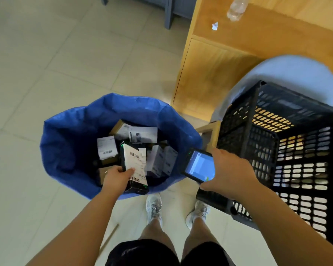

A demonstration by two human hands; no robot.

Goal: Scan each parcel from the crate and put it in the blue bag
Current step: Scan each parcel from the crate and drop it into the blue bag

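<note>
Holding a parcel [136,166] over the blue bag [69,135], my left hand [116,176] pinches its near end, thumb on the paper label, so it can drop straight in. My right hand [229,173], at 3 o'clock, curls round the scanner [199,166], shiny screen up so I can read it. The parcel is a hard dark box with sharp corners. The bag is soft and crinkly, with other parcels [140,134] piled inside. At 2 o'clock the black crate [238,135], hard plastic full of holes, looks empty. Past it stands a smooth wooden worktop [267,25].
</note>
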